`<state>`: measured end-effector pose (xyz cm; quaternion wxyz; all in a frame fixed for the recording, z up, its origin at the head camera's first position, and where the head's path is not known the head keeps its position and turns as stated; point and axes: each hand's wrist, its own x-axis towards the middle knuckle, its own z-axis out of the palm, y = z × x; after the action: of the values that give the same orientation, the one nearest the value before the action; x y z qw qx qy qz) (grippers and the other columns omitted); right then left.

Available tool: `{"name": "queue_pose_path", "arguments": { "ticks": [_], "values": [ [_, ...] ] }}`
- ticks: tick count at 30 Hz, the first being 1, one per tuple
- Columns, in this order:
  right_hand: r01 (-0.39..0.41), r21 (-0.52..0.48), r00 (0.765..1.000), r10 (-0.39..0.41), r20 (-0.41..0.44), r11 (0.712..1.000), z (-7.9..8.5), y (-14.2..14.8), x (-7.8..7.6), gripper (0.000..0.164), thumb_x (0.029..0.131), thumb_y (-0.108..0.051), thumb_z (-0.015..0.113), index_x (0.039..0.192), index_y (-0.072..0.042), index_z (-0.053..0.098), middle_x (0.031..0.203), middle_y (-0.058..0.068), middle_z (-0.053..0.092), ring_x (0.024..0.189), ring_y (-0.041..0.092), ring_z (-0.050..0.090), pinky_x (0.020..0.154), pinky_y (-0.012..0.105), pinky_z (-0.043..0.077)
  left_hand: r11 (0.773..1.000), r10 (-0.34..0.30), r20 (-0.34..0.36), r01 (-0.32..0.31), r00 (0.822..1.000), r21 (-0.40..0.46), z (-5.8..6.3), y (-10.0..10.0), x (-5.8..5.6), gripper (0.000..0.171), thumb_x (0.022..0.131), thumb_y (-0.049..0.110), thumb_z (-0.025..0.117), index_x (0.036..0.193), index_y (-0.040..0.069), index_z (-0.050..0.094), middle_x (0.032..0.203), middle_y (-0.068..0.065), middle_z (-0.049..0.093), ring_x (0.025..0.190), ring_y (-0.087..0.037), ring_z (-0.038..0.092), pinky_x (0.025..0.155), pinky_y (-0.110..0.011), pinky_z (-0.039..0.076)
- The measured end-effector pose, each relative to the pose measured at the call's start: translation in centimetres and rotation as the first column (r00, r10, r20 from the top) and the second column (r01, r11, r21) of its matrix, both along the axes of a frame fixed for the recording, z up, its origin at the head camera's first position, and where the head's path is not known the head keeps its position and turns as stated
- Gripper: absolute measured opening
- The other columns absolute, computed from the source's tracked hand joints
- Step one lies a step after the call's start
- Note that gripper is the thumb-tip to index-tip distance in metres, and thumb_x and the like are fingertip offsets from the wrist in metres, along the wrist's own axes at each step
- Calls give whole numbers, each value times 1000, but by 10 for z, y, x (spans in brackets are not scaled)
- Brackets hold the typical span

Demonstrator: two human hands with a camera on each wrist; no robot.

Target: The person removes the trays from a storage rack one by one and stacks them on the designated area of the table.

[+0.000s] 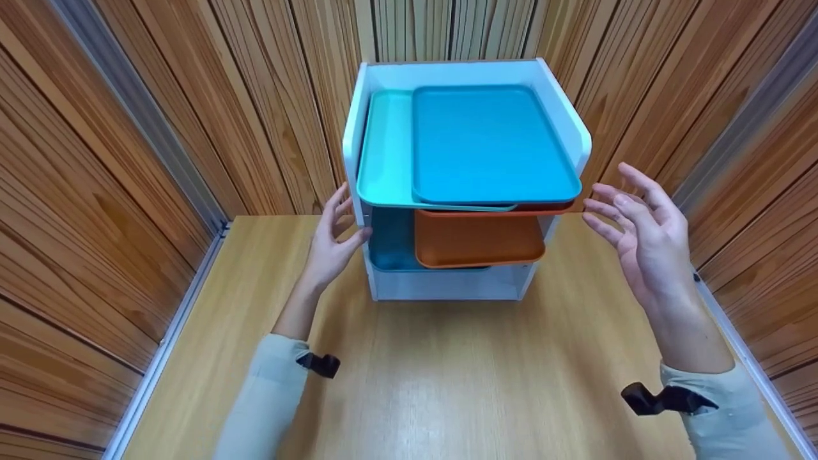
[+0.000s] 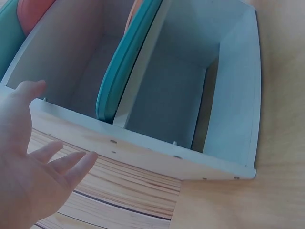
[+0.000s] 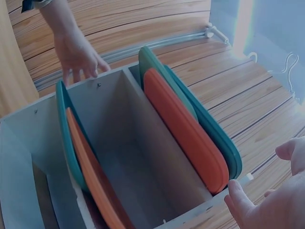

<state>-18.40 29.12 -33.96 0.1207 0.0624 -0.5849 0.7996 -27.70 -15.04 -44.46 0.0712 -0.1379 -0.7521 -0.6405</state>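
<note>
A white shelf unit (image 1: 447, 284) stands upright against the back wall. On its top level, a blue tray (image 1: 495, 144) overlaps a turquoise tray (image 1: 388, 150), and an orange tray (image 3: 186, 129) shows beneath them. The middle level holds another orange tray (image 1: 479, 239) partly covering a teal tray (image 1: 392, 241); both stick out at the front. My left hand (image 1: 332, 246) is at the unit's left side panel, fingers spread and thumb by the front edge; whether it touches, I cannot tell. To the right, apart from the unit, my right hand (image 1: 652, 236) holds nothing, its fingers loosely extended.
The unit rests on a light wooden tabletop (image 1: 409, 377). Wood-plank walls (image 1: 115, 191) enclose the left, back and right, with metal rails (image 1: 172, 332) along the sides. Below the middle trays, the lowest compartment (image 2: 167, 95) is open at the front.
</note>
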Motion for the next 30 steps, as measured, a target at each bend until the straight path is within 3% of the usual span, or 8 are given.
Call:
{"name": "queue_pose_path", "arguments": {
  "ticks": [8,15,19,25,30],
  "values": [
    [-33,-17,999,33,24,999,8,-6,-1,50,116,-16,62,164,-16,50,140,7,76,113,21,80,106,28,66,999,-2,127,-4,992,47,1,7,-6,76,112,11,67,178,20,30,181,-22,38,159,-50,54,128,-66,51],
    [-59,-28,997,60,49,998,13,-9,-2,53,114,-16,65,164,-16,49,145,9,69,105,19,80,104,27,66,998,9,125,-17,992,64,3,11,-3,69,114,8,61,177,19,34,176,-22,45,151,-50,62,124,-63,55],
    [-76,24,995,74,69,997,16,-11,-3,54,112,-16,68,164,-17,50,149,8,61,101,17,79,103,26,67,998,5,102,-11,995,62,2,12,-3,68,115,7,61,176,17,35,174,-22,48,151,-51,61,126,-63,54],
    [-75,153,996,66,64,985,20,-12,-7,55,109,-15,74,160,-13,55,127,6,77,94,15,79,97,27,68,998,11,81,-16,997,66,2,14,-4,65,115,6,60,175,16,37,173,-21,49,155,-47,58,126,-63,54],
    [-41,265,999,30,45,963,23,-12,-18,46,107,-19,77,151,-12,67,114,2,79,85,13,75,85,25,70,997,19,79,-24,997,68,0,15,-4,65,115,8,59,175,16,37,173,-20,49,157,-44,56,127,-63,53]
  ]
}}
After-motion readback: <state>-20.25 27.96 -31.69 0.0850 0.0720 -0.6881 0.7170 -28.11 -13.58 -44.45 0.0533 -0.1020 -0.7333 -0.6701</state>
